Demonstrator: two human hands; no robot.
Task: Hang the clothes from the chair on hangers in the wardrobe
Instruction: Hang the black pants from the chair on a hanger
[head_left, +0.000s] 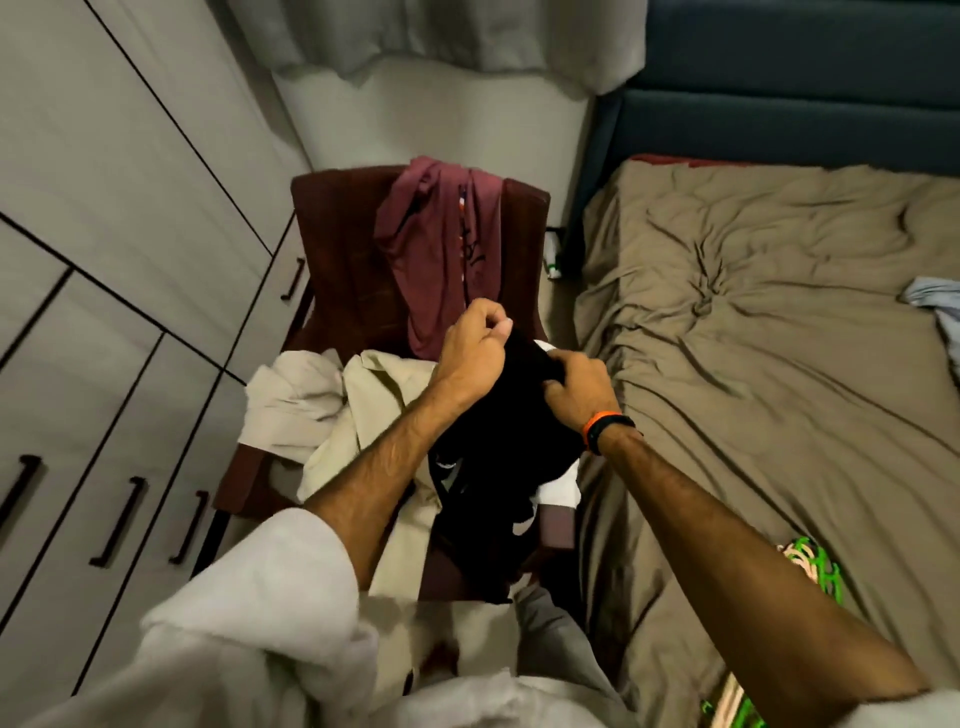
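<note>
- Both hands are up over the chair (332, 244), working a black garment (498, 431) that hangs from them down across the seat.
- The left hand (475, 345) has its fingers curled in tight, thumb pressed against the forefinger, pinching the top edge of the black cloth.
- The right hand (579, 387) is just beside it, fingers bent over and gripping the same upper edge; an orange-and-black wristband (605, 428) sits on that wrist.
- Under the black piece, a cream garment (363, 415) lies heaped over the seat and spills over the chair's left arm.
- A bit of white cloth (563, 486) peeks out below the black one at the seat's right side.
- A maroon shirt (436, 249) is draped over the chair's back, hanging down to the seat.
- To the left stands the wardrobe (130, 234), pale doors with dark handles, all doors closed.
- To the right is the bed (779, 338) under a rumpled tan sheet, a dark blue headboard (779, 78) behind it.
- Green and pale hangers (810, 566) lie on the bed's near edge, well apart from the hands.
- A light blue cloth (937, 301) shows at the far right edge of the bed.
- Pale curtains (441, 36) hang above the chair.
</note>
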